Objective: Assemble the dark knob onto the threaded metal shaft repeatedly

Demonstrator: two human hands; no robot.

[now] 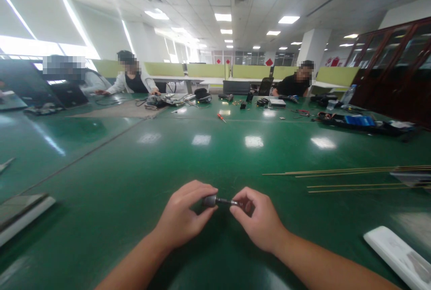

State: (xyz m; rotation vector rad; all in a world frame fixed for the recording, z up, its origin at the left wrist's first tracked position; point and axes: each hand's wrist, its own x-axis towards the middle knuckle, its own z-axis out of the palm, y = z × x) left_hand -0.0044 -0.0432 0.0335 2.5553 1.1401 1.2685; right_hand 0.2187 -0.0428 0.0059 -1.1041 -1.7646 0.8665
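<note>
My left hand (183,213) grips the dark grey cylindrical end of a short tool (226,201) between thumb and fingers. From that end a thin dark shaft runs level to the right, low over the green table. My right hand (261,220) pinches the far end of the shaft with thumb and index finger. Something dark and reddish shows inside the curl of the right fingers, too blurred to name. Both hands are close together at the lower middle of the view, in front of my body.
Thin brass-coloured rods (343,172) lie at the right, near a white plastic case (400,254). A flat white-edged object (23,218) rests at the left. Farther off are an orange screwdriver (221,118), a tool pouch (360,121), cables and small parts. Several people sit beyond.
</note>
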